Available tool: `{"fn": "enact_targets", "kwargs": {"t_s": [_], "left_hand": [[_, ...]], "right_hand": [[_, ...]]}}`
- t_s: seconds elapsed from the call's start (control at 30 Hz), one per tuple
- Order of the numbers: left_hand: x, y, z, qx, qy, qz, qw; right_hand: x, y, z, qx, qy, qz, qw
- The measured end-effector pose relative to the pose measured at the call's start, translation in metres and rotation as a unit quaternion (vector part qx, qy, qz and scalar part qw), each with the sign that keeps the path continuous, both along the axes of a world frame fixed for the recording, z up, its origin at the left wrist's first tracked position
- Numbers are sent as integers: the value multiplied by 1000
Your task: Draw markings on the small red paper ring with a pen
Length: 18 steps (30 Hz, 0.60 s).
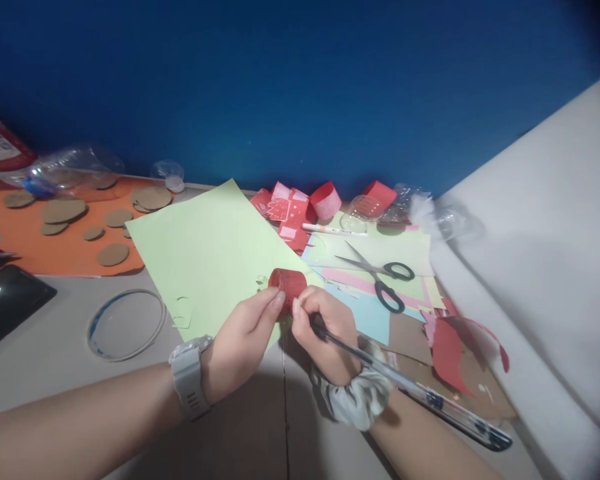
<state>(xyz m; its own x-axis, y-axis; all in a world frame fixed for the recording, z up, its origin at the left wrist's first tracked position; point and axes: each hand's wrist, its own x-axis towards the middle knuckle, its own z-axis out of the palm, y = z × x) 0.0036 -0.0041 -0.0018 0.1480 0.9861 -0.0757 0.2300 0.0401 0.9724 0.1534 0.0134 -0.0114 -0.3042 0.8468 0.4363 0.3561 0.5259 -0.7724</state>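
Blue backdrop behind a pale surface, red paper ring held in both hands

Head view: blue backdrop [300, 87] across the top, white panel [540, 220] on the right. Pale surface [260, 433] below, dark seam near the middle. Red paper ring [291, 283] is at center, over the lower right part of the light green sheet [195, 247]. Left hand [243, 327] pinches its left side, thumb on the near face; grey watch [190, 377] on that wrist. Right hand [330, 333] is curled, thumb and index pinched together at the ring's right side. Clear pen [405, 380] lies across that hand, slanting down right over the pale scrunchie [363, 400] on the wrist

Right of the ring: open scissors [377, 271], black handles, on layered colored paper; white marker [333, 230] behind them. Red and pink paper pieces [295, 210] sit behind the ring. Left: orange sheet [35, 250] with cardboard discs [63, 209], clear bottle [77, 167] lying behind, round hoop [95, 340] nearer, dark glossy object [13, 303] at the edge
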Motion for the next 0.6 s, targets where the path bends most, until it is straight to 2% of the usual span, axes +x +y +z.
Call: {"fn": "enact_targets", "kwargs": {"t_s": [0.2, 0.33, 0.47, 0.6], "left_hand": [[2, -3, 4, 13, -32, 26, 999], [3, -5, 10, 1, -82, 66, 994], [2, -7, 11, -40, -112, 98, 988], [0, -10, 7, -47, -150, 86, 984]], "right_hand": [[-1, -5, 2, 31, 113, 2, 993], [-3, -8, 3, 43, 130, -9, 991], [-4, -7, 3, 36, 129, -3, 991], [-3, -5, 1, 42, 157, 6, 987]]}}
